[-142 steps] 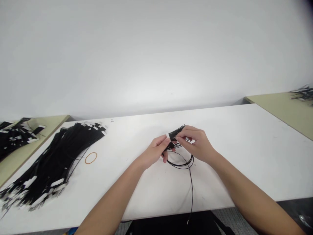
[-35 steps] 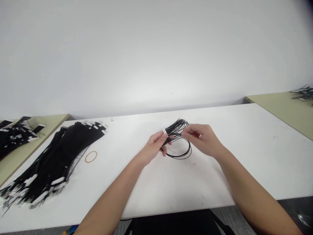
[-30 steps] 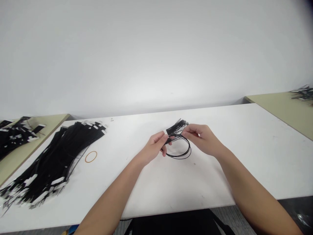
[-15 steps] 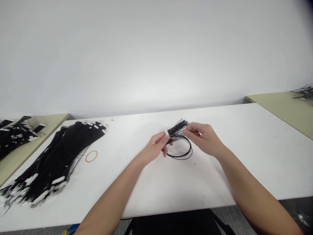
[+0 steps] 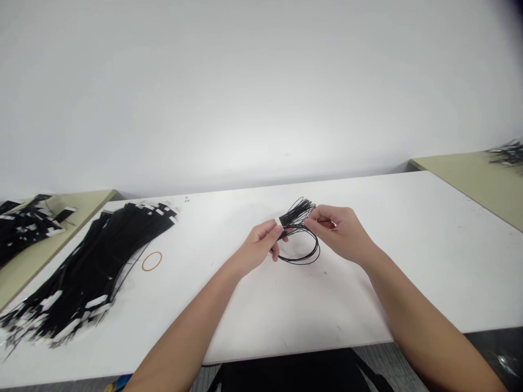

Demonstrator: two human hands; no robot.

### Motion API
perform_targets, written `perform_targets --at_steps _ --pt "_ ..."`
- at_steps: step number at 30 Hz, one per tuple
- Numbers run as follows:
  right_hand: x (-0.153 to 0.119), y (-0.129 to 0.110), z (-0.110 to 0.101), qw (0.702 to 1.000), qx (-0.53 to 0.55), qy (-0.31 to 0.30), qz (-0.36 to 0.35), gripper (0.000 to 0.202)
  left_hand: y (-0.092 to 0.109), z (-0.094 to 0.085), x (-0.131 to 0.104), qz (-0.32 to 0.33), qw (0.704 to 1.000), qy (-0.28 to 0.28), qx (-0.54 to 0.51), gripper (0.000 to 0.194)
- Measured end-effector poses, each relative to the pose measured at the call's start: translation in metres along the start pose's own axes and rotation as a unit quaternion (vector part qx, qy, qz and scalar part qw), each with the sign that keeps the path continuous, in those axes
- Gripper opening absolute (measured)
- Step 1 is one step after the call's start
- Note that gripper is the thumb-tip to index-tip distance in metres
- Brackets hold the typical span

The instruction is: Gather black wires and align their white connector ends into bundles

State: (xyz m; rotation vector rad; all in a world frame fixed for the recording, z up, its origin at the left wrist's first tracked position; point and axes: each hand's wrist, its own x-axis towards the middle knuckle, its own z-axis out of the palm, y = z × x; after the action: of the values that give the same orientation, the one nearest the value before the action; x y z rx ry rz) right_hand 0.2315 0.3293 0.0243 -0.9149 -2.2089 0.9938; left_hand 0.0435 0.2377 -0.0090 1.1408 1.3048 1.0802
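In the middle of the head view, my left hand (image 5: 263,242) is closed around a bundle of thin black wires (image 5: 299,211) near a white band (image 5: 278,221). Loose strands and small loops fan out from the bundle toward the upper right. Below them a wider loop of black wire (image 5: 317,251) curves over the table. At the bundle's right side, my right hand (image 5: 337,228) has thumb and forefinger pinched together at the strands. Its fingertips partly cover what they grip, most likely one or a few wires.
On the white table (image 5: 408,261), a large pile of black wire bundles with white ends (image 5: 102,256) lies at the left, an orange rubber band (image 5: 152,261) beside it. More bundles (image 5: 32,223) lie on a yellowish left table. Wires (image 5: 509,153) rest on another table at right.
Both hands keep their grips and almost the same places. The strands near my right fingertips have shifted slightly, and the whole view has moved a little.
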Motion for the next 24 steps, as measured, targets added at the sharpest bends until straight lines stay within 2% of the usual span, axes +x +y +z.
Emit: perform_targets --at_steps 7,13,18,24 --pt "0.0000 -0.0008 -0.0007 1.000 0.017 -0.011 -0.006 0.022 -0.0022 -0.0003 0.0008 0.008 1.000 0.006 0.022 0.043" --pt "0.0021 0.0000 -0.0038 0.994 0.074 -0.059 0.060 0.029 -0.0026 0.0009 -0.0004 0.008 0.998 0.008 0.066 0.041" --pt "0.0049 0.0027 0.0008 0.983 0.129 -0.056 0.119 0.028 -0.0022 0.0028 -0.0014 0.004 0.999 0.002 0.054 0.041" --pt "0.0061 0.0048 0.0046 0.963 0.212 -0.085 0.140 0.026 -0.0024 0.0035 -0.0011 0.006 0.998 0.008 0.069 0.042"
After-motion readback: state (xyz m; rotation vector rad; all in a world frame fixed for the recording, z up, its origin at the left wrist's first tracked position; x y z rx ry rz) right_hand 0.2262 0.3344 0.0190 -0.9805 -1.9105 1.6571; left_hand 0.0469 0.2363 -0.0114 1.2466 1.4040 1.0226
